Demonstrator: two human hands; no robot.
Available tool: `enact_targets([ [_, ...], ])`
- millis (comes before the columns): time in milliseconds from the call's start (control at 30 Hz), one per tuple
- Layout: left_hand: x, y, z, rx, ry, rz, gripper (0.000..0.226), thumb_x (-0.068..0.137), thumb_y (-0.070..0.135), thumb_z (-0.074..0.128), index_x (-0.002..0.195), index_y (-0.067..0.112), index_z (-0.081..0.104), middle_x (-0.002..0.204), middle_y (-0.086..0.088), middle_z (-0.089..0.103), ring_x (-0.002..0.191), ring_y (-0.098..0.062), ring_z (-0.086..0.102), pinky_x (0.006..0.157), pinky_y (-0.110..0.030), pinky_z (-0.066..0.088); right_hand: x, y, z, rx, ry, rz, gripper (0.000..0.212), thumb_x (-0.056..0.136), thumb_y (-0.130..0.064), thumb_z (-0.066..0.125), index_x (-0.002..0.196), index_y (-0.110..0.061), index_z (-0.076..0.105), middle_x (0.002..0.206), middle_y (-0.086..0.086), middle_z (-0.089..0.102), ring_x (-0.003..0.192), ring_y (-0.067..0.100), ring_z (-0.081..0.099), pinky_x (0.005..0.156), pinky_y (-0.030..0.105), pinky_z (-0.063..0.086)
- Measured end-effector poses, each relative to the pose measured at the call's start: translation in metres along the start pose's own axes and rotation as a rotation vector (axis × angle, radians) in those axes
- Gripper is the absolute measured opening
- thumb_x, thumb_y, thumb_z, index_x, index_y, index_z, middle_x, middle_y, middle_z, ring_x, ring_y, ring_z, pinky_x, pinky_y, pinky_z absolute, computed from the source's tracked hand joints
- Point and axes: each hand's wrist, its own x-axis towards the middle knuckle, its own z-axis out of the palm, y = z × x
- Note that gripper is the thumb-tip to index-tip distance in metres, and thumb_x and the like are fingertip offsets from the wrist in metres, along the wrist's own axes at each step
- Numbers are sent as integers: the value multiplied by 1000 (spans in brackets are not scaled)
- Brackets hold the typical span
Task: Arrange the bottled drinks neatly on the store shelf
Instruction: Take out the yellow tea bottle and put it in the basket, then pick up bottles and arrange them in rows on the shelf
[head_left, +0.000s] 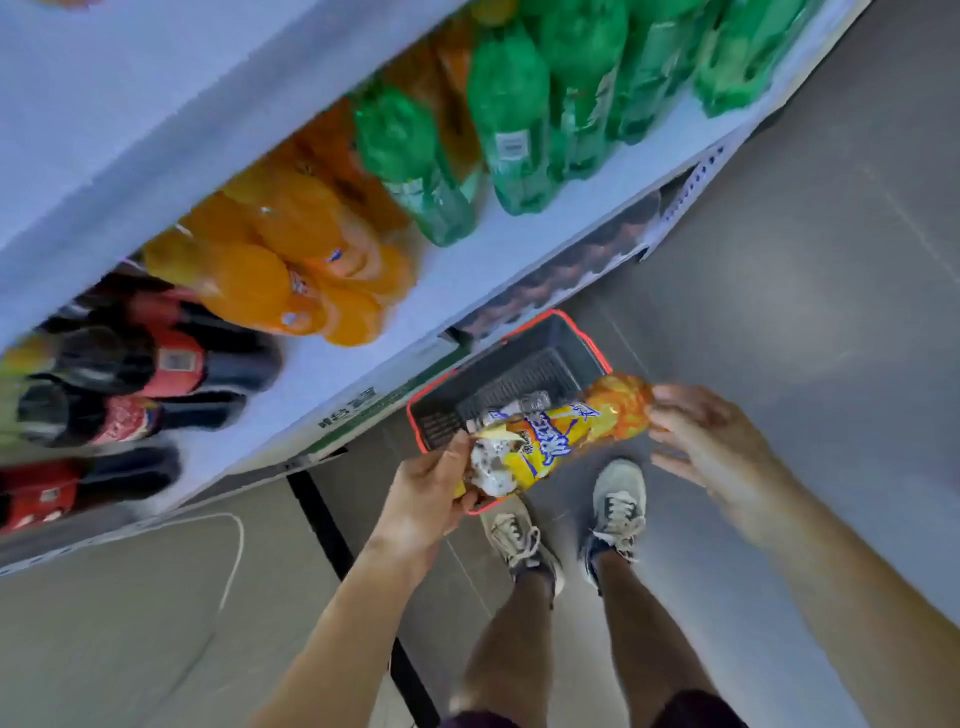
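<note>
head view, looking down at the feet.

- task item: yellow-labelled bottle (561, 436) was held roughly level in the air, above the near end of the basket (519, 358), not yet on the shelf (519, 249).
- left hand (426, 493): fingers curled round the bottle's left end, clamped on it. judged to be carrying the weight.
- right hand (711, 441): fingers apart and fairly straight at the bottle's other end. blurred, so contact could not be confirmed. judged to be there to steady or take that end so the bottle could be turned upright.
- basket: dark with a red rim, on the floor (805, 260) just in front of the shoes and beside the shelf foot. likely parked there so stock sat within reach of both hands. at least one more pale item (524, 405) lay inside; type unclear.
- shelf stock ran in colour groups: green bottles (514, 124) to the right, orange bottles (291, 249) in the middle, dark red-labelled bottles (156, 364) to the left. grouping by kind probably governs where the held bottle belongs.
- a bare strip of shelf ran along the front edge, before the rows.

judgement: mid-transfer, basket to shelf. no matching yellow row was visible, so the destination could not be fixed. risk: a one-handed hold on a level bottle could slip.
</note>
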Motion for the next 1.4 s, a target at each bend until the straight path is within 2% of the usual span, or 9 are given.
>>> enact_targets([
  [133, 91, -55, 3, 176, 199, -27, 34, 98, 36, 57, 77, 13, 70, 45, 7, 52, 30, -4, 38, 45, -18, 36, 44, 57, -6, -136, 77, -1, 22, 91, -3, 62, 90, -25, 65, 94, 2, 67, 83, 22, 58, 95, 51, 50],
  [267, 183, -104, 12, 395, 246, -33, 24, 96, 37, 59, 94, 20, 76, 72, 3, 71, 61, -13, 67, 54, -24, 50, 88, 106, -10, -242, 102, 13, 24, 89, -3, 63, 88, -27, 65, 100, 9, 70, 85, 29, 63, 90, 43, 51],
  [367, 241, -139, 29, 497, 186, -14, 24, 96, 39, 58, 91, 23, 75, 55, 16, 66, 46, -2, 59, 44, -15, 43, 123, 135, -6, -313, 85, -22, 26, 89, -3, 61, 86, -29, 63, 98, 6, 70, 80, 25, 62, 82, 32, 47],
  [533, 310, -187, 52, 587, 18, -80, 36, 97, 8, 54, 130, 19, 62, 90, -13, 64, 64, -27, 58, 63, -33, 50, 160, 168, 6, -395, 47, -60, 32, 88, -4, 59, 85, -36, 64, 97, -7, 70, 89, 16, 65, 84, 27, 46],
  [633, 316, -191, 55, 750, 88, -78, 46, 92, 0, 46, 132, 18, 57, 114, -20, 67, 99, -38, 66, 88, -44, 55, 164, 173, 8, -456, 30, -64, 29, 88, -5, 59, 89, -34, 65, 97, -7, 69, 90, 12, 66, 81, 21, 46],
  [867, 204, -118, 40, 702, 164, 115, 36, 90, 4, 52, 85, 36, 68, 87, 8, 71, 91, -19, 66, 77, -26, 48, 100, 133, -4, -456, 2, -59, 25, 87, -8, 66, 83, -32, 71, 90, -8, 73, 86, 8, 66, 75, 19, 42],
  [1033, 57, -22, 11, 657, 186, 325, 30, 91, 7, 55, 91, 31, 73, 62, 14, 60, 50, -5, 48, 51, -17, 38, 3, 60, -21, -465, 27, -223, 33, 87, -3, 64, 81, -35, 69, 75, -16, 71, 76, -1, 64, 69, 5, 40],
  [1133, -44, 40, -11, 719, 221, 543, 28, 90, 4, 61, 92, 28, 74, 67, 8, 64, 61, -10, 54, 56, -14, 39, -64, 1, -31, -486, 34, -386, 30, 89, -2, 63, 86, -31, 69, 74, -19, 69, 73, -6, 62, 66, 2, 39],
  [1400, -241, 146, -59, 605, 354, 912, 24, 88, 3, 63, 94, 23, 76, 80, 26, 65, 64, 4, 56, 60, -4, 40, -206, -137, -14, -544, 25, -904, 18, 89, -8, 64, 94, -23, 72, 68, 5, 69, 59, 18, 58, 62, 31, 46],
])
